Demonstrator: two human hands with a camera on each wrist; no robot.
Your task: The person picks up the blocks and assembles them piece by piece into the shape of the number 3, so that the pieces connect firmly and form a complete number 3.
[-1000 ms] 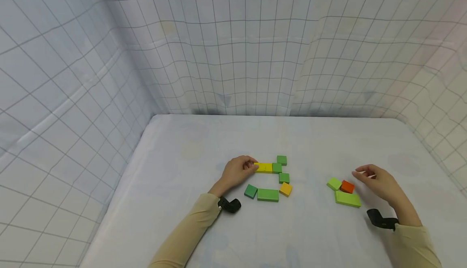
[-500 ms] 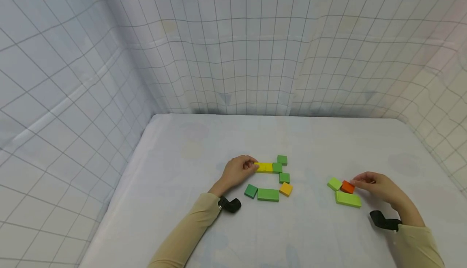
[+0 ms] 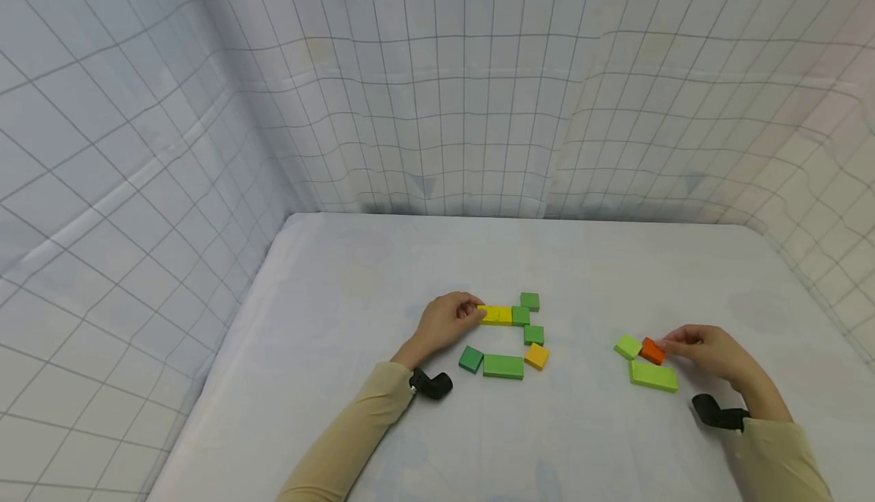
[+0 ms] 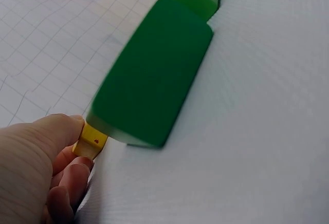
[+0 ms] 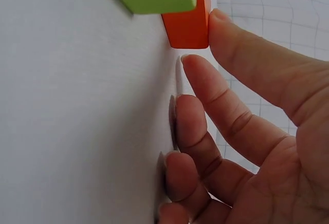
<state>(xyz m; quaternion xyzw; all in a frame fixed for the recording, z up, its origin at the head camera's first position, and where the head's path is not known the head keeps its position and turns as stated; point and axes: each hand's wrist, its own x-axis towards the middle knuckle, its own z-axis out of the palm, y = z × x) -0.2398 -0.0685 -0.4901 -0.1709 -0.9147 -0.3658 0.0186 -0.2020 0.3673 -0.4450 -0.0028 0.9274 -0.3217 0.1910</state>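
Orange-red block [image 3: 652, 351]: small, flat-sided, saturated colour, lying askew on white cloth [image 3: 410, 441], well right of the long green block [image 3: 503, 367] and slightly beyond it. Yellow pair [image 3: 495, 315]: two bright blocks end to end, seam between, beyond the long green block; small red mark on the left one in the left wrist view.

Right hand [image 3: 708, 351]: well right of the long green block, thumb tip on the side of the orange-red block; index fingertip just off its end with a narrow gap, other fingers loosely bent; no grip around it. Left hand [image 3: 447, 320]: beyond and left of the long green block, thumb and curled fingers pinching the left end of the yellow pair, narrow.

Also right of the long green block: lime square [image 3: 627, 347], long lime block [image 3: 653, 376], both close by the orange-red block. Amber block [image 3: 536, 356] just beside its right end, dark green block [image 3: 471, 359] by its left.
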